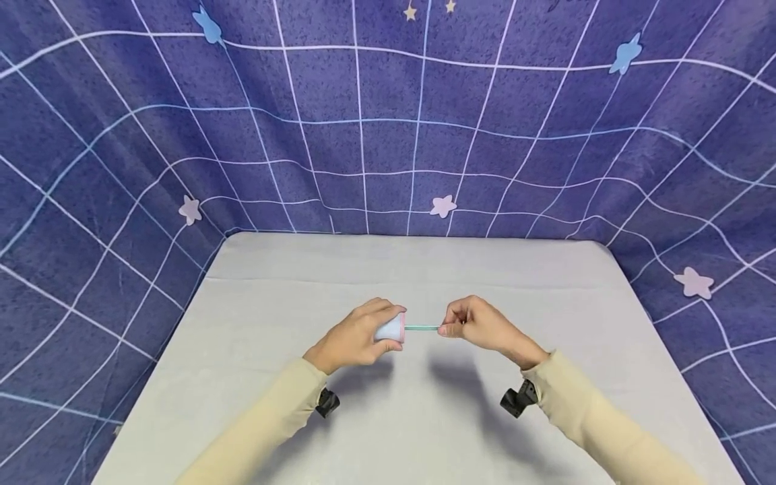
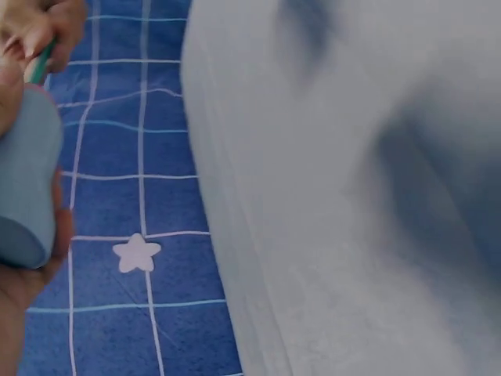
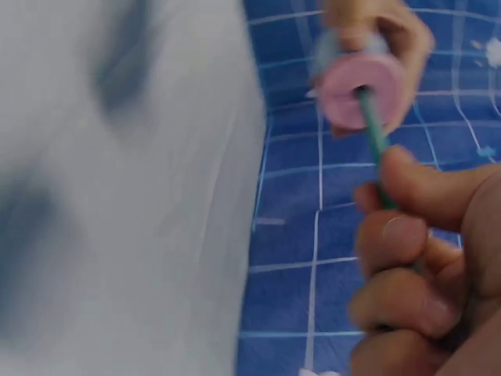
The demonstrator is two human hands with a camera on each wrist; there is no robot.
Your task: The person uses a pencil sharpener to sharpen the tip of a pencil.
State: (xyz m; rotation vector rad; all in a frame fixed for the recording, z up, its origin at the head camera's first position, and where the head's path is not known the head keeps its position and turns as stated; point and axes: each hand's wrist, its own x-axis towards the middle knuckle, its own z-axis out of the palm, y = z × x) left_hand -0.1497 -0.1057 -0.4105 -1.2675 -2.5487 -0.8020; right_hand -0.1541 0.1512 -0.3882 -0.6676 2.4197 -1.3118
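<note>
My left hand (image 1: 356, 337) grips a light blue pencil sharpener (image 1: 389, 328) with a pink end, held sideways above the white table. A thin green pencil (image 1: 421, 327) runs from the hole in that pink end to my right hand (image 1: 481, 326), which pinches it between thumb and fingers. In the right wrist view the sharpener's round pink face (image 3: 340, 90) shows, with the pencil (image 3: 373, 129) entering its dark hole. The left wrist view has the blue sharpener body (image 2: 30, 172) at its left edge. The pencil's tip is hidden inside the sharpener.
Below both hands spreads a table with a white cloth (image 1: 418, 417), and the hands' shadows fall on it. A blue-purple curtain (image 1: 388, 148) with grid lines and stars surrounds its back and sides. A small black camera (image 1: 328, 402) sits at the left wrist, another (image 1: 518, 399) at the right.
</note>
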